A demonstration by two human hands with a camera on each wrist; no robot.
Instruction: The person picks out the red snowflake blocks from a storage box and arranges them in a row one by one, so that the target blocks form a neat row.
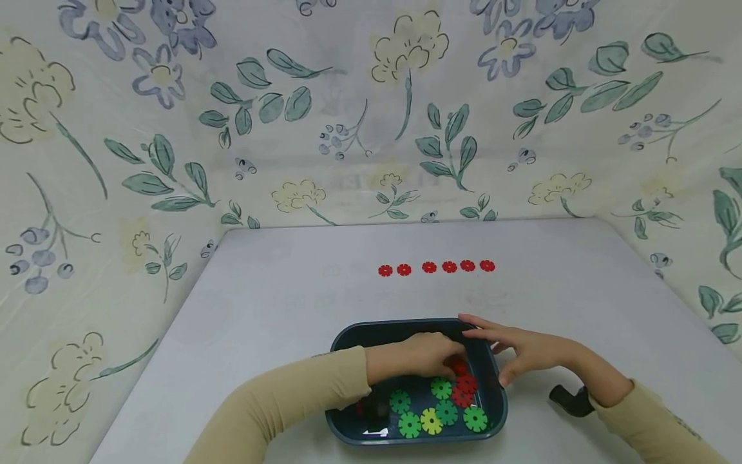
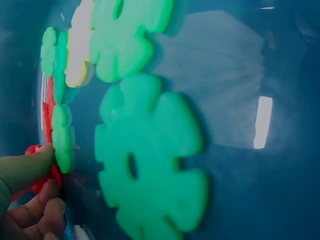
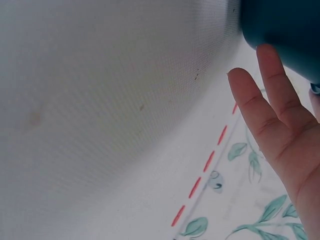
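Observation:
A dark blue tray (image 1: 503, 412) holds several flower-shaped plastic discs in red, green and yellow. My left hand (image 1: 426, 354) reaches down into its right part, and its thumb and fingers pinch a red flower-shaped disc (image 2: 55, 174). Below that hand lie more red discs (image 1: 464, 390), a yellow disc (image 1: 431, 421) and green discs (image 1: 409, 425). In the left wrist view a large green disc (image 2: 150, 155) lies close to the camera. My right hand (image 1: 533, 348) is at the tray's right rim with its fingers spread; some fingertips are over the edge.
Beyond the tray, several red discs (image 1: 449, 267) form a row across the white table (image 1: 278, 290). A flower-patterned cloth (image 1: 348, 84) hangs behind and at both sides. A black wrist device (image 1: 570, 401) sits by the right wrist.

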